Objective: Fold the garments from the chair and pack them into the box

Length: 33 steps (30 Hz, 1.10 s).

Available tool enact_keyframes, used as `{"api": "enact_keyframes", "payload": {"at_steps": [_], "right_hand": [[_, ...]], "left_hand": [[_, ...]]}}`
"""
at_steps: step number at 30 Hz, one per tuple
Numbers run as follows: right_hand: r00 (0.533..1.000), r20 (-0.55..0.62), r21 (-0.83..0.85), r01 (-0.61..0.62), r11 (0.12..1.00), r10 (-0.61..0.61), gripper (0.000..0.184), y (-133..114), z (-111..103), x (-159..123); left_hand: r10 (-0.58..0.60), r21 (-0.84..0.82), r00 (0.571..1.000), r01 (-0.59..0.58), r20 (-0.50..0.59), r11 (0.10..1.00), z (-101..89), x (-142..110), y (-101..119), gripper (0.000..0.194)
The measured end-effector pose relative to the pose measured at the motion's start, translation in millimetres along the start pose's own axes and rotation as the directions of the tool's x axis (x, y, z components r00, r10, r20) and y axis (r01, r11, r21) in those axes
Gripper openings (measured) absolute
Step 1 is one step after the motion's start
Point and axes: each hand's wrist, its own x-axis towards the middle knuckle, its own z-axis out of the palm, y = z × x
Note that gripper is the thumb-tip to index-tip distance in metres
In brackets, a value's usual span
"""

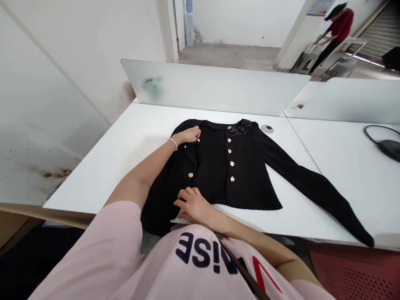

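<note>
A black jacket [212, 166] with gold buttons and black rosettes [240, 128] at the collar lies spread on the white table [109, 154]. One front panel is folded back, with buttons along its edge. My left hand [190, 134], with a beaded bracelet [173, 143] at the wrist, has its fingers closed on this panel near the collar. Lower down, my right hand [196, 205] has curled fingers gripping the same panel by the bottom hem. Something small and gold shows at its fingertips; I cannot tell if it is a ring or a button. One sleeve stretches out to the right.
A frosted divider [215, 89] stands along the table's back edge. Behind the collar is a round grey cable cover [267, 129]. A black device with a cable [389, 146] sits at far right. Another person [339, 27] bends over in the background, beside grey stools [303, 62].
</note>
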Motion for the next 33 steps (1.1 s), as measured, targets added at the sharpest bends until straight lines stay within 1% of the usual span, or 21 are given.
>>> {"api": "enact_keyframes", "payload": {"at_steps": [2,4,6,9,10,11,13,15,18,21,23,25,27,29,31,33], "right_hand": [[0.999,-0.009,-0.049,0.042,0.998,-0.042,0.044,-2.1,6.8,3.5],[0.999,-0.02,-0.1,0.039,0.994,-0.041,0.048,-4.1,11.6,7.8],[0.999,-0.017,-0.15,0.046,0.988,-0.049,0.044,-6.0,13.6,11.3],[0.993,-0.029,-0.217,0.102,0.971,-0.111,0.031,-8.8,14.1,13.4],[0.99,-0.042,-0.244,0.122,0.962,-0.136,0.026,-9.5,14.5,13.3],[0.986,-0.053,-0.27,0.139,0.953,-0.158,0.023,-10.2,15.3,12.9],[0.982,-0.049,-0.311,0.161,0.937,-0.185,0.026,-11.5,17.7,12.1],[0.983,-0.018,-0.326,0.167,0.931,-0.182,0.032,-13.1,19.9,12.0],[0.987,0.016,-0.332,0.156,0.93,-0.16,0.031,-15.4,20.5,13.9],[0.987,0.008,-0.314,0.153,0.937,-0.159,0.025,-15.3,18.0,16.2],[0.987,-0.046,-0.246,0.136,0.96,-0.152,0.02,-13.3,13.2,15.6],[0.982,-0.148,-0.095,0.1,0.99,-0.113,0.015,-10.6,2.0,11.4],[0.957,-0.287,0.124,0.081,0.989,-0.042,0.016,-7.5,-18.9,2.7],[0.902,-0.428,0.31,0.091,0.946,0.053,0.025,-3.4,-47.6,-10.7],[0.818,-0.552,0.392,0.085,0.916,0.16,0.029,2.9,-76.3,-27.9],[0.727,-0.632,0.406,0.018,0.914,0.267,0.026,11.8,-95.2,-46.8]], "left_hand": [[-0.004,0.013,1.0,0.004,-0.015,1.0,-2.1,-0.4,-0.9,0.028],[-0.005,0.008,0.999,0.005,-0.042,1.0,-4.9,-0.7,-1.2,0.024],[-0.007,-0.029,0.996,0.004,-0.092,1.0,-8.8,-0.7,-2.0,0.017],[0.011,-0.111,0.985,-0.031,-0.171,0.993,-18.3,-0.3,-5.1,0.008],[0.028,-0.138,0.985,-0.052,-0.171,0.989,-22.3,-0.2,-6.6,0.004],[0.047,-0.171,0.987,-0.074,-0.152,0.983,-26.5,-0.2,-8.1,0.006],[0.061,-0.274,0.993,-0.087,-0.101,0.958,-34.6,-0.4,-10.9,0.018],[0.023,-0.425,0.997,-0.054,-0.078,0.903,-40.9,-0.9,-12.9,0.023],[-0.059,-0.621,0.993,-0.016,-0.1,0.784,-45.3,0.0,-13.4,0.019],[-0.106,-0.698,0.987,-0.01,-0.123,0.716,-45.4,5.6,-10.5,0.023],[-0.142,-0.717,0.981,0.002,-0.136,0.697,-44.9,12.0,-6.8,0.024],[-0.187,-0.723,0.972,0.026,-0.143,0.69,-45.4,20.0,-2.3,0.022],[-0.242,-0.72,0.958,0.059,-0.154,0.692,-47.0,29.4,2.6,0.02],[-0.303,-0.712,0.936,0.091,-0.177,0.697,-49.3,40.3,8.0,0.018],[-0.358,-0.676,0.909,0.128,-0.213,0.726,-50.3,52.4,14.3,0.016],[-0.387,-0.618,0.887,0.162,-0.25,0.77,-47.7,65.1,21.9,0.014]]}}
